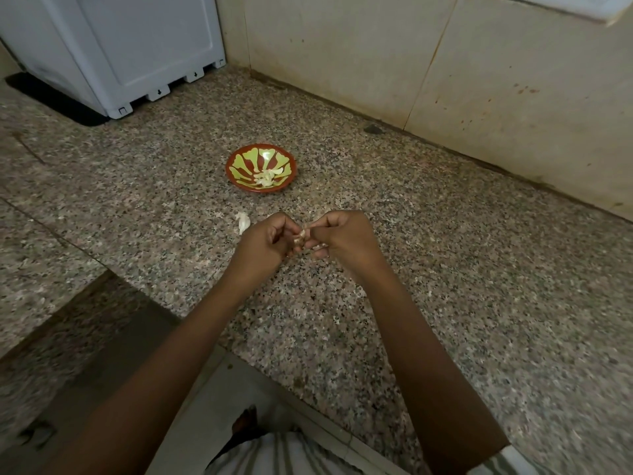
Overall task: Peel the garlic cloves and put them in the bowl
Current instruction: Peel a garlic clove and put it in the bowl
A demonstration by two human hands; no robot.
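Observation:
A small pale garlic clove (300, 235) is pinched between the fingertips of my left hand (265, 241) and my right hand (337, 236), just above the granite counter. Most of the clove is hidden by my fingers. Farther back stands a red bowl (236, 161) with a yellow-green pattern, and several peeled cloves (267, 177) lie in its bottom. Another piece of unpeeled garlic (243, 221) lies on the counter, just left of my left hand.
The speckled granite counter (445, 269) runs back to a beige tiled wall (479, 80). A white appliance (120, 49) on a black mat stands at the back left. The counter's front edge drops to the floor by my feet.

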